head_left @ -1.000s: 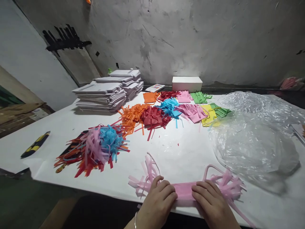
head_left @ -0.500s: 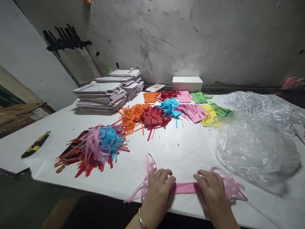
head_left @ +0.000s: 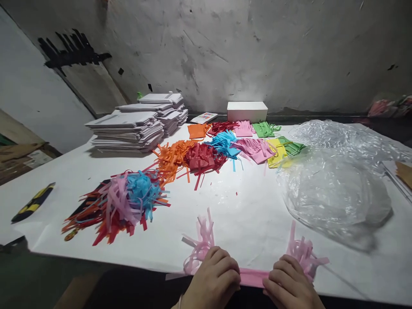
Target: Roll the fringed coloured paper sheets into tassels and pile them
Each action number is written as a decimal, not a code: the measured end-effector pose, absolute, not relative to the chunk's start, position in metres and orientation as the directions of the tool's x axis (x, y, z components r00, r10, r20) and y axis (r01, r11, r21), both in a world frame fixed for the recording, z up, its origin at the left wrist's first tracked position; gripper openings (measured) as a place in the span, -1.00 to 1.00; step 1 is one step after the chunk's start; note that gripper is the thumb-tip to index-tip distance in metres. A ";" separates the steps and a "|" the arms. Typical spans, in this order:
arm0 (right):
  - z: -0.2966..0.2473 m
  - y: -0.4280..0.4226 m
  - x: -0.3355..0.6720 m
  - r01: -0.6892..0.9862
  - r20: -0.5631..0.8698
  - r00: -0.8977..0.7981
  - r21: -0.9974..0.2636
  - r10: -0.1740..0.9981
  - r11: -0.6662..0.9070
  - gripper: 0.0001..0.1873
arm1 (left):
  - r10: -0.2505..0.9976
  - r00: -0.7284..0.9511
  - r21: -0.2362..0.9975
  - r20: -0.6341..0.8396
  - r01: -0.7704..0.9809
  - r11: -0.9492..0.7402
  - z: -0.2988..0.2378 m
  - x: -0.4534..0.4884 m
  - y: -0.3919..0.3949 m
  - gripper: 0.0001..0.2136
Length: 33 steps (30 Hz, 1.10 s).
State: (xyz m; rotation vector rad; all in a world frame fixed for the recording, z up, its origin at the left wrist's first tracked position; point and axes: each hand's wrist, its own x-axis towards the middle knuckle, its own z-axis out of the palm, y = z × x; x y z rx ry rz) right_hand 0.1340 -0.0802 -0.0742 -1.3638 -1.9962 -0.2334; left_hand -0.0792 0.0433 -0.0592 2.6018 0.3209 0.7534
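Note:
A pink fringed paper tassel strip (head_left: 252, 278) lies across the table's front edge, its plain folded middle showing between my hands. My left hand (head_left: 215, 277) is closed on the strip's left part, fingers curled over it. On the right part, my right hand (head_left: 289, 279) is closed in the same way. Loose pink fringe sticks out beyond each hand, upward and outward. My thumbs are mostly hidden. Left of my hands sits a heap of cut tassels (head_left: 141, 193) in blue, pink, red and orange.
Folded tassel pieces (head_left: 201, 156) in several colours lie in rows farther back. Clear plastic bags (head_left: 331, 197) spread at the right. Stacked white cards (head_left: 125, 131) and a white box (head_left: 247, 111) stand near the wall. A black-and-yellow cutter (head_left: 34, 202) lies far left.
Both hands have drawn the pink strip nearer to me, to the table's front edge. Their fingers are now curled more tightly over it. The view has shifted slightly.

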 end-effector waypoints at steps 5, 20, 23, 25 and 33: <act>-0.075 -0.079 0.140 0.886 0.598 -0.148 -0.274 0.788 0.374 -0.84 | 0.369 0.827 0.495 0.424 0.130 -0.859 -0.058 -0.077 0.046 -0.89; -0.090 -0.076 0.131 0.957 0.564 0.198 -0.290 0.801 -0.033 -0.86 | 0.666 0.739 0.430 0.102 0.571 -0.700 -0.041 -0.059 0.042 -0.82; -0.089 -0.069 0.124 0.940 0.560 0.286 -0.323 0.778 -0.113 -0.83 | 0.729 0.679 0.377 0.092 0.654 -0.656 -0.045 -0.051 0.041 -0.86; -0.087 -0.067 0.123 0.944 0.573 0.252 -0.323 0.780 -0.068 -0.88 | 0.703 0.694 0.386 0.156 0.612 -0.690 -0.051 -0.049 0.042 -0.86; -0.071 -0.080 0.135 0.935 0.623 -0.088 -0.217 0.777 0.279 -0.86 | 0.398 0.852 0.407 0.340 0.248 -0.879 -0.057 -0.071 0.041 -0.90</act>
